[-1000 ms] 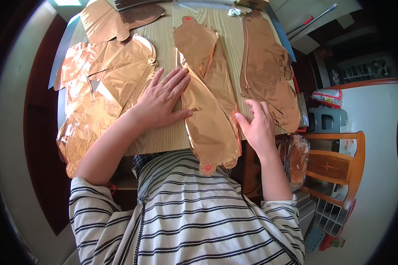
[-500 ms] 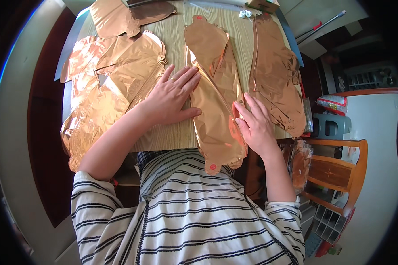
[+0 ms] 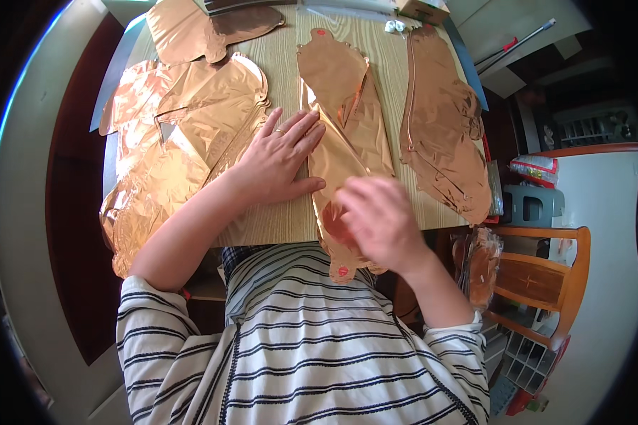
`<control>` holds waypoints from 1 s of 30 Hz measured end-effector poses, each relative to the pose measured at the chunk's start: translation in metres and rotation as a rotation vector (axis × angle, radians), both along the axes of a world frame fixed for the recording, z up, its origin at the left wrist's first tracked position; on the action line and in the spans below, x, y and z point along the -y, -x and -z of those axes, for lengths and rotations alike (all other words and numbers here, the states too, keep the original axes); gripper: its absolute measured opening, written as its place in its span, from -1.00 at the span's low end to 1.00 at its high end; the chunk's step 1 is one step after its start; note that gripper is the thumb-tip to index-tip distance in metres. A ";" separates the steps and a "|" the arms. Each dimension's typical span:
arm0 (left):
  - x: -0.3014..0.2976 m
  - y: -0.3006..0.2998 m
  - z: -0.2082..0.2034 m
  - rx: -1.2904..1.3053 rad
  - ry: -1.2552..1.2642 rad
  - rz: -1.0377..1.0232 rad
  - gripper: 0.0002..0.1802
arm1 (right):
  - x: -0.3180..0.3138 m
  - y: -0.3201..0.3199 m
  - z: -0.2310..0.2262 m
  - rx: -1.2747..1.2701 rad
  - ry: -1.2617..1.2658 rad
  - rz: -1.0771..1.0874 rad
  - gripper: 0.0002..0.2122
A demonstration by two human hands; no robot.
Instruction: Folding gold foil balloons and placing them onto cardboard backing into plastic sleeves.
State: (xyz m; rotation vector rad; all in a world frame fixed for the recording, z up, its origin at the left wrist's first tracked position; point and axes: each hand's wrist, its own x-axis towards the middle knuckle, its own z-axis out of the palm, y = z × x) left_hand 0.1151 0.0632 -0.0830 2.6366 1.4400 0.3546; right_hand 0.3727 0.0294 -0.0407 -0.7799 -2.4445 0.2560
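And the left hand [image 3: 280, 161] lies flat, fingers spread, gripping nothing, on the folded copper foil [image 3: 367, 138] mid-desk [image 3: 266, 225]! Right hand [image 3: 381, 225] blurs, half-curled over its near end, hold unclear. By the chair [image 3: 528, 281], 1 clear bag [image 3: 490, 248] contains coppery sheets [image 3: 480, 276].

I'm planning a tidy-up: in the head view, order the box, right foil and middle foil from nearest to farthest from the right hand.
1. Middle foil, beneath the blurred right hand.
2. Right foil, to its right.
3. Box, at the picture's top edge.
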 end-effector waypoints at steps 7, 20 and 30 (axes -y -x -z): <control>-0.001 -0.002 -0.001 0.007 -0.004 0.003 0.00 | 0.021 0.025 0.027 0.254 -0.093 -0.038 -0.58; 0.003 -0.003 -0.002 0.052 -0.033 -0.043 0.04 | 0.030 0.024 0.021 0.309 -0.063 -0.025 -0.47; -0.100 0.024 0.007 -0.084 -0.019 -0.220 0.04 | 0.035 0.024 0.023 0.293 -0.035 0.012 -0.45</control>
